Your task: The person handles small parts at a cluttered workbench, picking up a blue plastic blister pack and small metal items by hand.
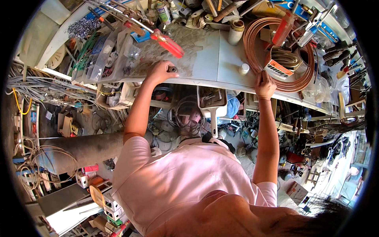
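Note:
At the left part of the workbench (205, 65), my left hand (158, 72) is closed, thumb and fingers curled round a small dark metal ring-shaped piece (172, 69) with a hole in its end. My right hand (265, 85) is closed at the near left side of a large coil of copper tubing (249, 45), its fingers pinching the tubing there. Just left of that hand, a small white bottle (244, 69) stands on the bench. Inside the coil lies an orange and white box (278, 66) with a roll of tubing in it.
Red-handled screwdrivers (167, 42) hang over the bench. A white jar (236, 32) stands at the back, and clear plastic bins (106, 51) line the left. Below the front edge is a white long-handled tray (213, 108). A large metal cylinder (79, 153) lies at the left.

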